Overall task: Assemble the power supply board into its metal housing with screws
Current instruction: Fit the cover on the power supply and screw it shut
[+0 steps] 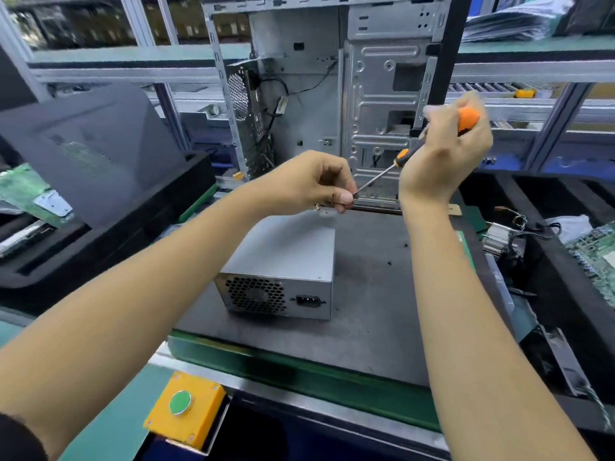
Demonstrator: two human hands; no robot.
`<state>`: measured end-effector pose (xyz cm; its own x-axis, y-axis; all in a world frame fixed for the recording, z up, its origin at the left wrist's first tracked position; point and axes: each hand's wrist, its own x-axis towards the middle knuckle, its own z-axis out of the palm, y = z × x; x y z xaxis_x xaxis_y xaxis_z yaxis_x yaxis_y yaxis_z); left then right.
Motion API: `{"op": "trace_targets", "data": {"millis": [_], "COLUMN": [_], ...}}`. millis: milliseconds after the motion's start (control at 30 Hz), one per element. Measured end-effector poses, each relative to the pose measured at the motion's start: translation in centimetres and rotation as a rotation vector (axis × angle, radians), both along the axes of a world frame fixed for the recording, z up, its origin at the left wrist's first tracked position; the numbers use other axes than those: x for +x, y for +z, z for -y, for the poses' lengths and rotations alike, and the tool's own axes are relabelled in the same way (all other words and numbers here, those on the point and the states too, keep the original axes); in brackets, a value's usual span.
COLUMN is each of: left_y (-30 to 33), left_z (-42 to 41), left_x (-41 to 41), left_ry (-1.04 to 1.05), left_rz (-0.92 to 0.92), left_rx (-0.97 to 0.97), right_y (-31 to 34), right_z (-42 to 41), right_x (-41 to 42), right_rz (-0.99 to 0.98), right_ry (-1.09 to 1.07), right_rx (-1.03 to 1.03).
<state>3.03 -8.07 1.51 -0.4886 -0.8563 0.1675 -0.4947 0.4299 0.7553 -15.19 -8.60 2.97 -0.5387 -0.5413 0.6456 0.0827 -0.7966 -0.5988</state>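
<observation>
Hands were up above the dark work mat (366, 294), both busy with one tool. The right hand (442, 154) gripped the orange handle of a screwdriver (404, 154), with its fingers curled around it. The thin metal shaft pointed down and to the left. The left hand (316, 184) pinched the tip of that shaft between thumb and fingers. A screw may have been there, but it was too small to tell.

The power supply box (283, 257) sat on the mat, below the hands and not touching them. It was a closed grey metal box. Its near side showed a round fan grille (254, 294) with many little holes and a black plug socket (307, 300) just beside it. A few tiny dark specks lay on the mat to the right of the box.

An open computer case (332, 94) stood upright behind the hands, with black wires inside. A yellow box with a green button (180, 402) sat at the near edge of the bench. Green circuit boards (23, 188) lay in black trays (100, 234) on the left and on the right.
</observation>
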Motion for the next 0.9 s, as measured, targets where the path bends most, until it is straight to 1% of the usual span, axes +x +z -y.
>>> {"op": "trace_targets", "data": {"millis": [133, 267, 500, 567, 633, 700, 900], "left_y": [0.2, -0.8, -3.3, -3.8, -4.2, -4.5, -5.8], "left_z": [-3.2, -5.8, -8.5, -9.1, -9.7, -10.2, -11.1], "left_x": [3.4, 7.0, 11.2, 11.7, 12.1, 12.3, 12.2], "left_ry": [0.077, 0.165, 0.283, 0.323, 0.366, 0.405, 0.447], "left_rz": [-0.028, -0.13, -0.293, -0.321, -0.32, -0.358, -0.457], "left_rx": [-0.022, -0.007, 0.091, 0.083, 0.041, 0.006, 0.038], "right_y": [0.8, 1.5, 1.4, 1.5, 1.7, 1.9, 2.1], "right_z": [-1.9, -3.2, -3.9, -3.9, -3.8, -3.7, -3.6], "right_x": [3.8, 7.8, 13.4, 14.4, 15.0, 15.5, 16.6], "right_rz": [-0.117, -0.189, -0.269, -0.27, -0.264, -0.276, -0.426], "right_ry": [0.088, 0.194, 0.339, 0.378, 0.403, 0.423, 0.535], "right_rx": [-0.078, -0.144, -0.079, -0.055, -0.044, -0.046, -0.054]}}
